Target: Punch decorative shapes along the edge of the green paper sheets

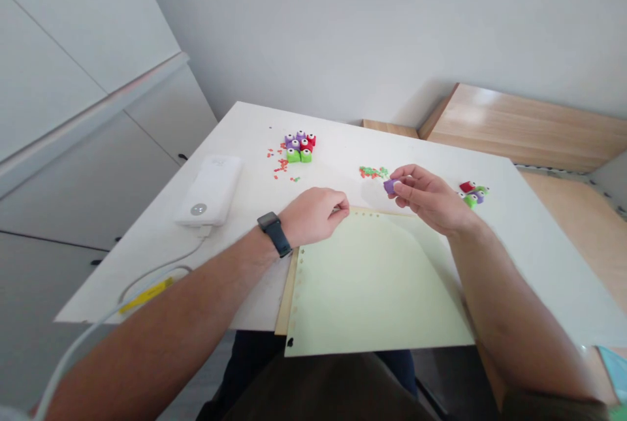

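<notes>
A purple craft punch (390,186) is pinched between the thumb and fingers of my right hand (425,198), raised over the far right part of the paper. My left hand (316,213) rests at the far left corner of a pale green sheet (377,284); its fingers are curled closed, and what they hold, if anything, is hidden. Small punched shapes run along the sheet's left and far edges. A yellowish sheet (288,294) shows from underneath at the left. Just beyond my right hand lies a heap of red and green paper bits (373,173).
Purple, red and green punches (300,147) cluster at the far left, with orange-red bits (281,165) beside them. More punches (473,194) stand at the right. A white power bank (208,190) with a cable and a yellow object (147,295) lie on the white table (529,258).
</notes>
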A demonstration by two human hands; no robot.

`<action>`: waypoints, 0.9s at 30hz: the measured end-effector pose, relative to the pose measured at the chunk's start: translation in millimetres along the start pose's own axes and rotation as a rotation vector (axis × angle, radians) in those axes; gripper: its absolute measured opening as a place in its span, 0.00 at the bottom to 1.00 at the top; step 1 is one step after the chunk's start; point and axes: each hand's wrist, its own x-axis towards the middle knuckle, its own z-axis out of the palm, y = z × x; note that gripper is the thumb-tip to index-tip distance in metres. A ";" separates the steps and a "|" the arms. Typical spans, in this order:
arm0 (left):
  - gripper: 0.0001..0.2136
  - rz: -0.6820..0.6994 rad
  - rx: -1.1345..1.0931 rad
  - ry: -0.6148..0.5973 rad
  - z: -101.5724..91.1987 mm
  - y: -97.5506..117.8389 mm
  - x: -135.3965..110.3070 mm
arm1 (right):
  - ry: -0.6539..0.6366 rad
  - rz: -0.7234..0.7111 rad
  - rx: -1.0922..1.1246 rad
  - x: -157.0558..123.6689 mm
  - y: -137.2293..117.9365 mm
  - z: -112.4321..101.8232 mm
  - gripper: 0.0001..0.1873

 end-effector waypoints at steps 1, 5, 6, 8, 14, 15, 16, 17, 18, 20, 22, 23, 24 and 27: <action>0.08 -0.005 -0.003 0.000 -0.9 0.1 0.1 | 0.007 -0.002 -0.010 -1.9 3.6 -2.8 0.15; 0.09 -0.035 -0.017 0.012 -5.5 1.3 1.4 | -0.014 0.016 -0.028 -7.2 11.9 -9.8 0.22; 0.09 -0.044 -0.014 0.011 -6.7 1.7 1.8 | -0.017 0.021 -0.034 -8.0 12.6 -10.6 0.22; 0.09 -0.049 -0.009 0.013 -9.1 2.6 2.3 | -0.021 0.032 -0.081 -8.8 13.4 -11.2 0.22; 0.08 -0.031 -0.016 0.027 -12.0 3.3 2.1 | -0.043 0.044 -0.403 -7.1 15.6 -10.5 0.24; 0.08 -0.028 -0.015 0.026 -11.9 3.3 2.0 | -0.043 0.037 -0.433 -6.9 15.2 -10.3 0.23; 0.08 -0.025 -0.013 0.026 -11.7 3.3 1.9 | -0.042 0.027 -0.452 -6.8 14.5 -10.1 0.23; 0.08 -0.023 -0.010 0.027 -11.5 3.3 1.8 | -0.042 0.015 -0.463 -6.8 13.7 -9.9 0.23; 0.08 -0.024 -0.007 0.026 -11.3 3.5 1.7 | -0.042 0.001 -0.469 -6.8 12.8 -9.7 0.22; 0.09 -0.026 -0.003 0.023 -11.1 3.9 1.6 | -0.050 -0.020 -0.480 -7.0 11.1 -9.3 0.22; 0.09 -0.029 0.000 0.023 -11.2 4.2 1.7 | -0.067 -0.024 -0.504 -7.3 9.9 -9.1 0.21; 0.09 -0.028 0.002 0.024 -11.3 4.4 1.8 | -0.075 -0.024 -0.518 -7.4 9.6 -9.0 0.22; 0.10 -0.026 0.003 0.028 -11.3 4.5 1.9 | -0.083 -0.023 -0.526 -7.5 9.6 -8.9 0.22; 0.09 -0.021 0.009 0.038 -11.2 4.7 2.0 | -0.113 -0.015 -0.511 -7.6 10.4 -8.6 0.18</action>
